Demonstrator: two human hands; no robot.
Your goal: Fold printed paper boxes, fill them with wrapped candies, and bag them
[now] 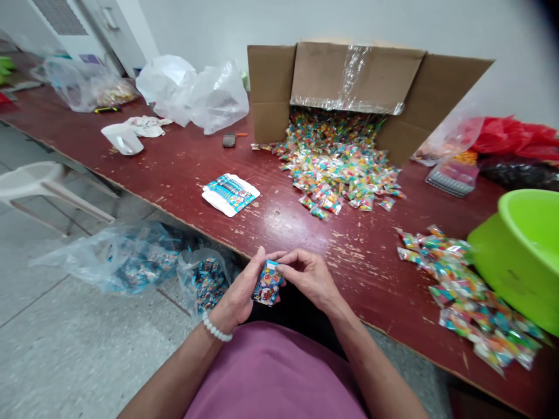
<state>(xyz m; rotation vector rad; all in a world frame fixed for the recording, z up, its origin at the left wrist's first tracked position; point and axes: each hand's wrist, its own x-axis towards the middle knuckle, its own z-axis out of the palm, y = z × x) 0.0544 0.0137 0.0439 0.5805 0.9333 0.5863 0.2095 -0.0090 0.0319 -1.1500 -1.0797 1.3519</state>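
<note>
A small blue printed candy box (267,286) lies in my left hand (242,291), its fingers wrapped round the sides, just off the table's front edge. My right hand (312,276) pinches the top end of the same box with thumb and fingertips. Ahead on the table is a flat blue and white printed carton (231,195). Small clear packets of colourful candy (336,169) spill out of a cardboard box (358,75) lying on its side. Another heap of candy packets (476,302) spreads along the right of the table.
A green basin (515,262) stands at the right edge of the dark red table (174,169). Plastic bags holding blue boxes (209,282) sit on the floor to my left, near a white stool (39,180). White plastic bags (196,87) and a white scoop-like container (122,139) are at the back left.
</note>
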